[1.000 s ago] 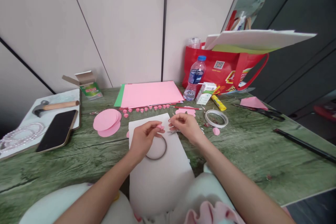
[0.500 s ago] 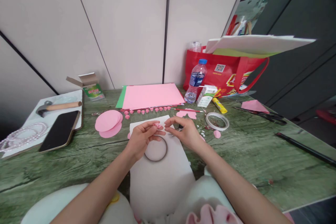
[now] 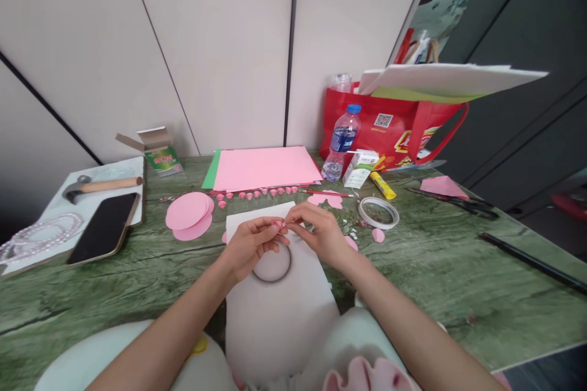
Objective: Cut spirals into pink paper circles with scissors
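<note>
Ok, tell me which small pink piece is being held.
The small pink piece pinched in the left hand; the other small pink pieces lie on the green table.

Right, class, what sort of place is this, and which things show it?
Probably an indoor craft table: pink paper sheets, scissors and what looks like a roll of tape are laid out on it.

Hammer (image 3: 110, 184), phone (image 3: 104, 227), water bottle (image 3: 342, 142), red bag (image 3: 398, 122)
</note>
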Demonstrator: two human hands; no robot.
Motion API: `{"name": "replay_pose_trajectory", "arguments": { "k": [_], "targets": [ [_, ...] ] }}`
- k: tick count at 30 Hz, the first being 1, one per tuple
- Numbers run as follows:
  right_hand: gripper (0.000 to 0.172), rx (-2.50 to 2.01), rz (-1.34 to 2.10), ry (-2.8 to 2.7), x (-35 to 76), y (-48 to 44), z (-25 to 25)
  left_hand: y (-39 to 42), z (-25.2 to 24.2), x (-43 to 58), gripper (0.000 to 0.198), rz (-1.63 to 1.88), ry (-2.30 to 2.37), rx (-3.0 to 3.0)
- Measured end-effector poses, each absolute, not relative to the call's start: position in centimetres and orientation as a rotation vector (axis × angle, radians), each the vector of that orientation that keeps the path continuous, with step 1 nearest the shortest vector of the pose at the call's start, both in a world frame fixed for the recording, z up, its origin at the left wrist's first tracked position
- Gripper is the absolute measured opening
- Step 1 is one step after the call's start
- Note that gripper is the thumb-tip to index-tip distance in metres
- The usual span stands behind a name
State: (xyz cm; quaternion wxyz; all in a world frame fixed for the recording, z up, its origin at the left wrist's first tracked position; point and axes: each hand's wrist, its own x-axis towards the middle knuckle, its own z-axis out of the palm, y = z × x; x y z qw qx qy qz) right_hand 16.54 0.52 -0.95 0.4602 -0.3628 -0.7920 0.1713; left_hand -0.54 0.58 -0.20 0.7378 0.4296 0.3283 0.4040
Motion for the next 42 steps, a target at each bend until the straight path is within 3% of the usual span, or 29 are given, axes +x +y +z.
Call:
{"name": "replay_pose_trajectory", "arguments": {
  "k": [20, 23, 27, 35, 42],
  "targets": [
    [0.008, -0.898, 0.501, -1.929, 16.41, 0.51, -1.19, 0.36, 0.00, -0.43, 0.018, 0.861, 0.728, 1.013],
    [0.017, -0.913, 0.606, -1.816, 16.34, 0.40, -1.11, 0.38, -0.02, -0.43, 0.018, 0.874, 0.727, 1.009],
    [0.003, -0.916, 0.541, -1.866, 16.35, 0.29, -0.80, 0.36, -0.04, -0.39, 0.017, 0.884, 0.716, 0.998],
    [0.017, -0.835, 0.434, -1.935, 16.31, 0.43, -0.85, 0.36, -0.25, -0.43, 0.018, 0.894, 0.727, 1.020],
    [0.017, -0.880, 0.623, -1.974, 16.14, 0.24, -0.73, 0.33, -0.63, -0.33, 0.019, 0.920, 0.791, 1.114]
  ]
}}
